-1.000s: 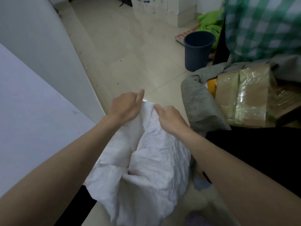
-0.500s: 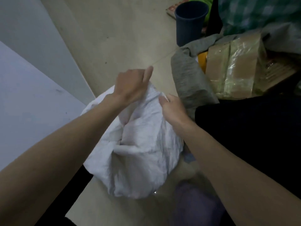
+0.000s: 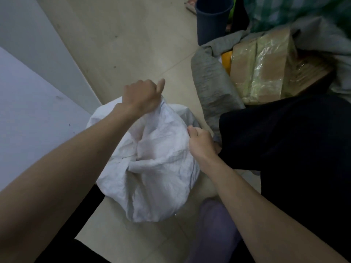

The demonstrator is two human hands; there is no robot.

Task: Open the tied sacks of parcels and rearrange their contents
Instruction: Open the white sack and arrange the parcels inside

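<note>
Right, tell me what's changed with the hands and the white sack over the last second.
The hands have spread apart: both were bunched at the top of the white sack, and now the left hand pulls its fold up and away, while the right hand has dropped to pinch the cloth lower on the right side. The sack's neck is stretched wider. Both hands still grip it; the taped parcel and blue bucket look unmoved.

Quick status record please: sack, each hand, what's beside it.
sack: white woven sack on the floor, crumpled, mouth gathered at the top
left hand: left hand grips the gathered top
right hand: right hand pinches the sack's right edge
contents: not visible
nearby: taped cardboard parcel in a grey sack; dark bin behind
</note>
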